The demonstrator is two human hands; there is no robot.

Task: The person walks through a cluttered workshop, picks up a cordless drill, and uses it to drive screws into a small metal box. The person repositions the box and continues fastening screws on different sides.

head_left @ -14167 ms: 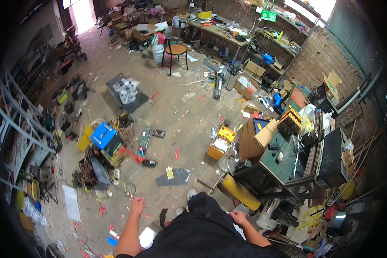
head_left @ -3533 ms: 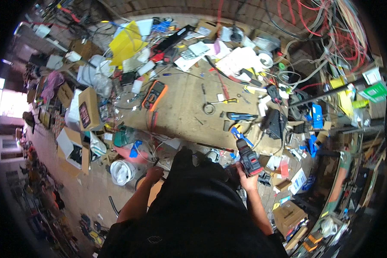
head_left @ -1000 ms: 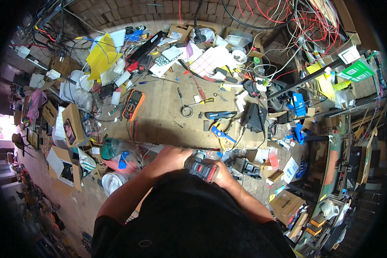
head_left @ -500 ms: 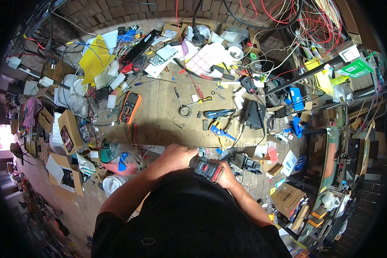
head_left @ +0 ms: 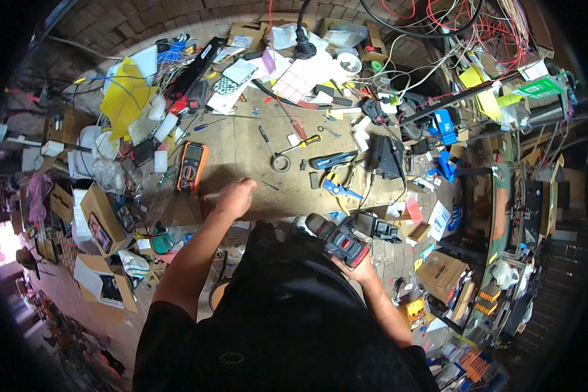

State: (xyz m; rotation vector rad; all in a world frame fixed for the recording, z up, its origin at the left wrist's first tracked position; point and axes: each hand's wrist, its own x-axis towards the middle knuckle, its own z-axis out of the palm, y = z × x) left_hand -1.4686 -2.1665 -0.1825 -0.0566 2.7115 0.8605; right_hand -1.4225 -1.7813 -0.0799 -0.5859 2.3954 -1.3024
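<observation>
Right hand [head_left: 358,266]: closed around a power drill [head_left: 340,243], on the near side of the bench [head_left: 232,147]. Left hand [head_left: 238,196]: over the bench, fingers curled, just left of a thin dark rod [head_left: 270,186]; cannot tell whether anything is pinched. Progress, as judged: drill in hand; no workpiece seen against it, its use apparently not begun. Surface: cluttered; blue-and-yellow pliers [head_left: 340,187] beyond the right grip, orange multimeter [head_left: 191,166] left of the left hand, papers [head_left: 299,81] beyond both. Room: cardboard box [head_left: 441,271] right of the drill grip, brick wall [head_left: 170,16] past the bench
</observation>
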